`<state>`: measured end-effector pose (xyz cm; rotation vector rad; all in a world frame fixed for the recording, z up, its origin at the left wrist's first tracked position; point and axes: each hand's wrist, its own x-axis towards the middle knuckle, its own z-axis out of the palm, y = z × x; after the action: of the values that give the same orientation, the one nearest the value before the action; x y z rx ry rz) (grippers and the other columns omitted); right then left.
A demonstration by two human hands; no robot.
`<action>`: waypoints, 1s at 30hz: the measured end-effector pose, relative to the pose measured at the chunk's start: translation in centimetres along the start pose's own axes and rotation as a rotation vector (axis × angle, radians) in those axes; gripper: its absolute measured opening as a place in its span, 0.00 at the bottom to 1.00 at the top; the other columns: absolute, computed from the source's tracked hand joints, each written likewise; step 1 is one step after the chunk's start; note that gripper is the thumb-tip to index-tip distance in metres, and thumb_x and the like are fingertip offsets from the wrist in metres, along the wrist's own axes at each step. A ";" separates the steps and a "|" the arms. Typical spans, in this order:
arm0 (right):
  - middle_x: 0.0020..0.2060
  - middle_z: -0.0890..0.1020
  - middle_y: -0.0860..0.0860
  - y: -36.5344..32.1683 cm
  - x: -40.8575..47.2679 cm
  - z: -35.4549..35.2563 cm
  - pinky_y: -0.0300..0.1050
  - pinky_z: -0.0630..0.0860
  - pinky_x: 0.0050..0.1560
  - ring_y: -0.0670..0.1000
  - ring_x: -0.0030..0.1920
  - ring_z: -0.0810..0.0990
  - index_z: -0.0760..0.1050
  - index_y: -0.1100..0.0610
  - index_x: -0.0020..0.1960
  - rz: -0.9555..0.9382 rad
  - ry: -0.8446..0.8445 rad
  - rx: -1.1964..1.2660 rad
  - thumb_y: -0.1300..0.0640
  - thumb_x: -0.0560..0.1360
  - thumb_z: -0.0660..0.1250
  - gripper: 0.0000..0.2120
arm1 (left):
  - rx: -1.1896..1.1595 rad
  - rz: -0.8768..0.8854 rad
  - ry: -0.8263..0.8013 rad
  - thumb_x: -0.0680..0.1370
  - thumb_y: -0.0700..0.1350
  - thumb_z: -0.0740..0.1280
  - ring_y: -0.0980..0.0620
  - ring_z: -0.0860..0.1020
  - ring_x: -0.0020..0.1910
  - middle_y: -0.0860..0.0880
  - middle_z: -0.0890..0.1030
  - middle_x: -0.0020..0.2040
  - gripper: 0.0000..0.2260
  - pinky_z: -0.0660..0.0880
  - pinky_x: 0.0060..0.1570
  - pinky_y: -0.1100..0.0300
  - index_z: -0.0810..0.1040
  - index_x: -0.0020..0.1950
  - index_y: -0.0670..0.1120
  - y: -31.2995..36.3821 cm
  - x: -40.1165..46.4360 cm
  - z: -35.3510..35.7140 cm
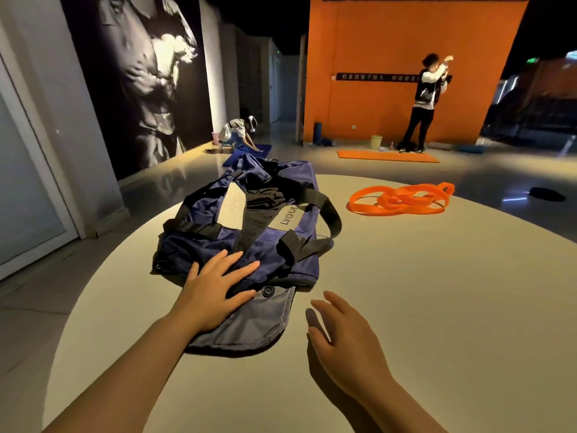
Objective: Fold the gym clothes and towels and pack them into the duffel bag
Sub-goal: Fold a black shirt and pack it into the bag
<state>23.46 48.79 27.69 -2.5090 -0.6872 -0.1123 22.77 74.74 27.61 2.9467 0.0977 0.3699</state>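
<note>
A navy duffel bag [249, 242] with black straps lies on the round white table [421, 307], its top open. Dark folded clothing [265, 196] shows inside the opening. A grey flap [249, 326] of the bag lies spread toward me. My left hand [215, 289] rests flat on the bag's near end, fingers spread, holding nothing. My right hand [346, 345] hovers just above the table to the right of the flap, fingers apart and empty.
Orange resistance bands [402, 200] lie coiled at the table's far right. Beyond the table, one person kneels over a blue mat [249, 151] and another stands by an orange mat [387, 156] at the orange wall.
</note>
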 end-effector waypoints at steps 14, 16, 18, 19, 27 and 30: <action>0.56 0.80 0.47 1.0 -9.0 -3.5 0.41 0.73 0.53 0.50 0.55 0.77 0.77 0.53 0.60 -0.154 0.043 -0.177 0.49 0.77 0.51 0.21 | -0.110 0.271 0.218 0.75 0.62 0.53 0.53 0.55 0.76 0.53 0.72 0.70 0.23 0.47 0.71 0.38 0.79 0.63 0.55 8.9 -8.0 -1.3; 0.57 0.80 0.47 2.1 -11.4 -4.8 0.40 0.71 0.54 0.50 0.56 0.77 0.77 0.52 0.61 -0.113 0.077 -0.185 0.49 0.78 0.53 0.20 | -0.104 0.348 0.058 0.75 0.67 0.48 0.58 0.53 0.76 0.58 0.68 0.72 0.27 0.40 0.73 0.40 0.73 0.67 0.60 12.1 -9.7 -1.7; 0.57 0.80 0.47 3.7 -13.8 -6.1 0.41 0.72 0.54 0.50 0.56 0.77 0.78 0.53 0.61 -0.048 0.128 -0.221 0.51 0.79 0.58 0.15 | -0.104 0.418 -0.093 0.72 0.71 0.40 0.59 0.53 0.76 0.60 0.63 0.74 0.33 0.32 0.72 0.46 0.67 0.71 0.62 15.5 -11.0 -1.6; 0.57 0.80 0.47 4.6 -15.0 -6.8 0.41 0.72 0.54 0.50 0.57 0.77 0.77 0.53 0.62 -0.009 0.150 -0.246 0.51 0.80 0.59 0.15 | -0.088 0.478 -0.131 0.71 0.70 0.38 0.59 0.53 0.76 0.60 0.62 0.75 0.35 0.30 0.70 0.48 0.65 0.72 0.61 17.3 -11.4 -1.5; 0.62 0.78 0.48 9.0 -26.4 -11.5 0.35 0.64 0.56 0.48 0.61 0.74 0.75 0.52 0.66 0.440 0.335 -0.265 0.50 0.81 0.57 0.16 | -0.100 0.974 -0.309 0.83 0.57 0.50 0.54 0.61 0.74 0.54 0.64 0.75 0.21 0.45 0.75 0.47 0.59 0.76 0.58 31.1 -12.8 0.7; 0.63 0.77 0.50 9.3 -30.5 -11.6 0.34 0.63 0.59 0.49 0.63 0.73 0.75 0.52 0.66 0.550 0.439 -0.183 0.49 0.81 0.57 0.17 | -0.223 1.163 -0.318 0.83 0.54 0.52 0.52 0.67 0.68 0.52 0.70 0.70 0.18 0.53 0.73 0.49 0.68 0.71 0.53 36.5 -14.3 1.5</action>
<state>2.30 22.30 26.78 -2.6163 0.2007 -0.5212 10.87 37.40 29.18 2.4560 -1.5811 0.0107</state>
